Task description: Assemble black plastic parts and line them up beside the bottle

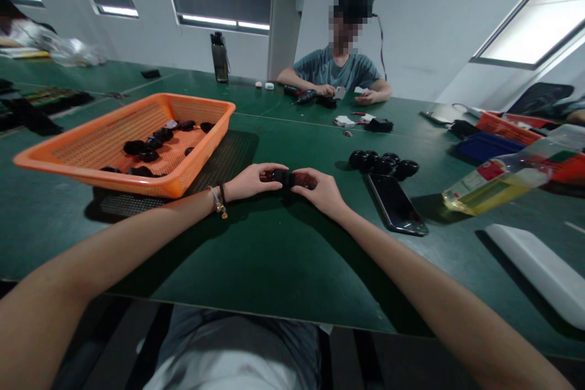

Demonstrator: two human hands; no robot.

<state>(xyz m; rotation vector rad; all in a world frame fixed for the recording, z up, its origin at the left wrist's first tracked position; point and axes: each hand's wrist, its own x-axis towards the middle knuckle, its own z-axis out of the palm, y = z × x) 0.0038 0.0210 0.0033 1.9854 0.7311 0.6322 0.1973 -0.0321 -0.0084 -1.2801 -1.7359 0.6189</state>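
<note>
Between my two hands, just above the green table, is a small black part (284, 178), dark and rounded; its exact kind I cannot make out. My left hand (256, 181) pinches its left side with thumb and fingers. On the other side, the fingertips of my right hand (320, 190) close on its right end. To the left stands an orange basket (201, 161) with several similar black parts (148, 149) lying in it. Right of my right hand, several round black parts (382, 163) sit in a cluster on the table.
A phone (395, 204), a tilted bottle of yellow liquid (496, 183) and a white case (539, 268) lie to the right. Across the table (274, 262) sits a person (340, 67) near a power drill (304, 96). A dark water bottle (220, 58) stands at the back.
</note>
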